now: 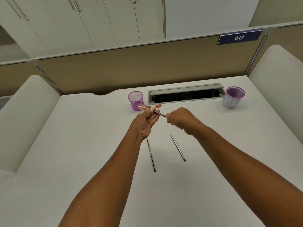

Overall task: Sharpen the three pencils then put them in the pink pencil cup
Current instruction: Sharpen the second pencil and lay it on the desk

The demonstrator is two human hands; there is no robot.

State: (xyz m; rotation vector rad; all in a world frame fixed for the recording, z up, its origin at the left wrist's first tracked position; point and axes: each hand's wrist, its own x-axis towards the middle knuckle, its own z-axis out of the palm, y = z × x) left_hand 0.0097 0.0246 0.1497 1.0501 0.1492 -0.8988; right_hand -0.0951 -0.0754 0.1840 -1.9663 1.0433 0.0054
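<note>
Left hand (147,119) gripped round a clear tube-shaped sharpener (145,107), raised above the white surface (82,145). Right hand (179,119) pinched round a pencil (161,114), its tip end pushed into the sharpener's pink collar. Two more pencils lay on the surface below the hands, well apart from each other: left pencil (151,155) just beside the left wrist, right pencil (177,147) angled under the right forearm. Pink mesh cup (135,100) stood upright behind the sharpener. Purple cup with a paper wrap (232,97) stood far right, beside an open grey cable tray (185,93).
</note>
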